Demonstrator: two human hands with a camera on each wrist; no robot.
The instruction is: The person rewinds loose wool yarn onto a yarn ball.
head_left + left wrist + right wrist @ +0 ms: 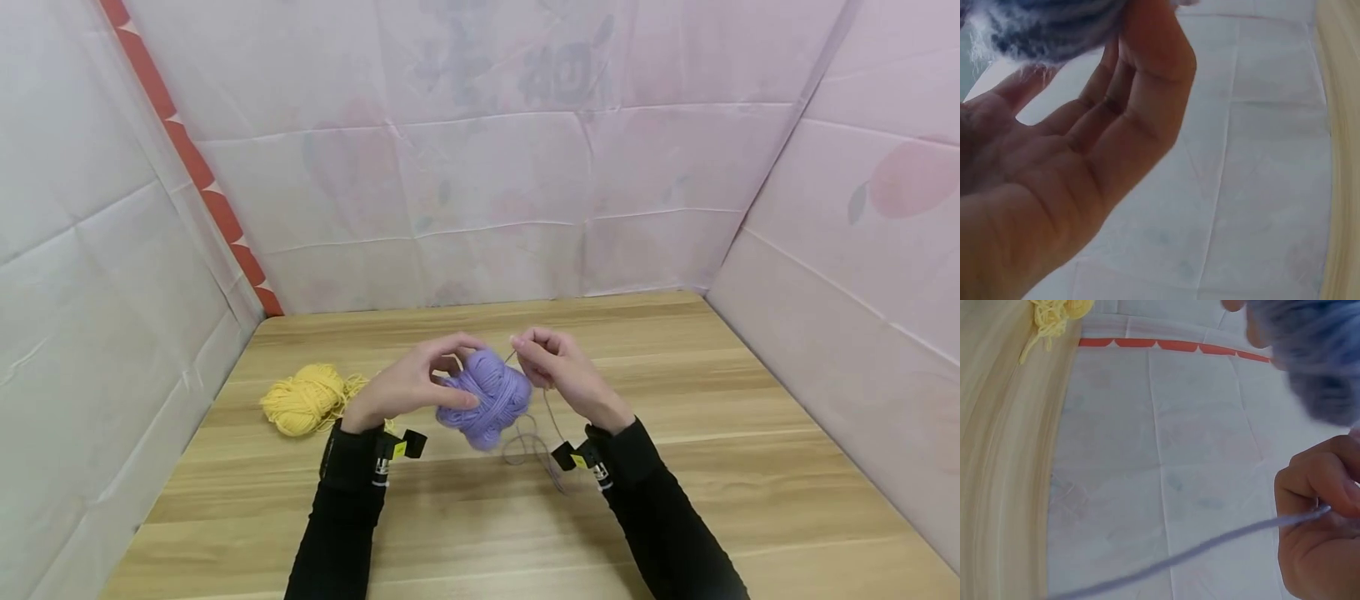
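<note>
A purple ball of yarn (491,396) is held above the table by my left hand (420,379), thumb on the near side and fingers over the far side. In the left wrist view the curled fingers (1154,87) press against the ball, which is cut off at the top edge. Just right of the ball, my right hand (558,367) pinches the purple yarn strand (552,414). The strand runs out of the curled right fingers (1316,478) in the right wrist view. Below, its loose loops lie beside the ball.
A yellow ball of yarn (303,400) lies on the wooden table (675,500) left of my left hand, its loose strands partly behind that wrist. White printed sheets (480,183) stand along the back and both sides, with a red strip (187,150) at the left corner.
</note>
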